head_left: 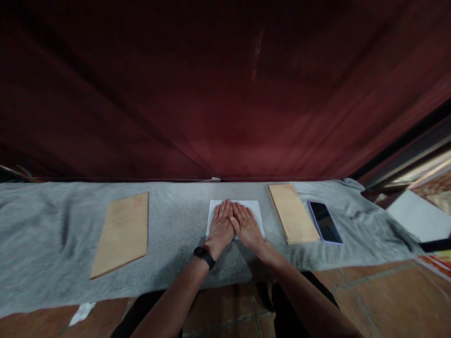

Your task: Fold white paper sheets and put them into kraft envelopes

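A white sheet of paper (260,217) lies on the grey cloth in front of me. My left hand (221,224) rests flat on its left half, fingers stretched out and pointing away from me. Beside it, my right hand (247,226) lies flat on the right half, its thumb touching the left hand. Both palms press down on the paper and hide its middle. Nothing is gripped in either hand. A black wristband (205,256) sits on my left wrist.
Brown envelopes (123,232) lie to the left, and a narrower stack of brown envelopes (293,213) to the right. Past that stack is a phone (324,222). Grey cloth (179,206) covers the surface, with a dark red wall (225,117) behind. White paper (419,213) shows at far right.
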A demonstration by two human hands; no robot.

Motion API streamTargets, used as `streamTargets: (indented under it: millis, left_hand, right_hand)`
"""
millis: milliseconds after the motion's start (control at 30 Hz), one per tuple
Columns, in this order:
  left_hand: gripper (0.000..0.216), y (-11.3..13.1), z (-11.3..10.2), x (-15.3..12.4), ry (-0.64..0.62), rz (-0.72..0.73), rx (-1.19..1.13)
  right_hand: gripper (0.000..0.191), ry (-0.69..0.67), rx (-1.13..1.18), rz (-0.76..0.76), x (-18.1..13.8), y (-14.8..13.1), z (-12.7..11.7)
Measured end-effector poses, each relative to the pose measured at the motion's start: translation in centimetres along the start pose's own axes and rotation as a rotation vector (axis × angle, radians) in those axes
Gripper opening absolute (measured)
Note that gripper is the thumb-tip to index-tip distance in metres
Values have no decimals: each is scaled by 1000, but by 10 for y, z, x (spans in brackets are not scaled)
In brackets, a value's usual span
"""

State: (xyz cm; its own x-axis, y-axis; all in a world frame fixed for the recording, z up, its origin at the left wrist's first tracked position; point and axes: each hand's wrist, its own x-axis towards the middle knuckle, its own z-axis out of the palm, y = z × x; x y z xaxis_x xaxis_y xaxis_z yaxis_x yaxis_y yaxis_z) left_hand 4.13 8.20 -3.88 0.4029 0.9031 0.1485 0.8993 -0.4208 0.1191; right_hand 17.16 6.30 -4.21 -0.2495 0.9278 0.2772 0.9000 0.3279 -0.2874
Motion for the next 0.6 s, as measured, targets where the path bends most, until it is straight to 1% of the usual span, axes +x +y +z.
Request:
streamTargets:
  millis: [167, 367, 600]
  left_hand:
    - [57, -11, -2, -5, 59, -4, 13]
    - [57, -25, -3, -11, 113, -83, -10]
    - [59, -38, -5, -16, 105, -155, 2]
  right_hand:
    - [52, 46, -75, 5, -1, 12, 2]
    - [55, 84, -140, 62, -2, 26, 3]
    - [62, 71, -198, 165, -6, 39, -3]
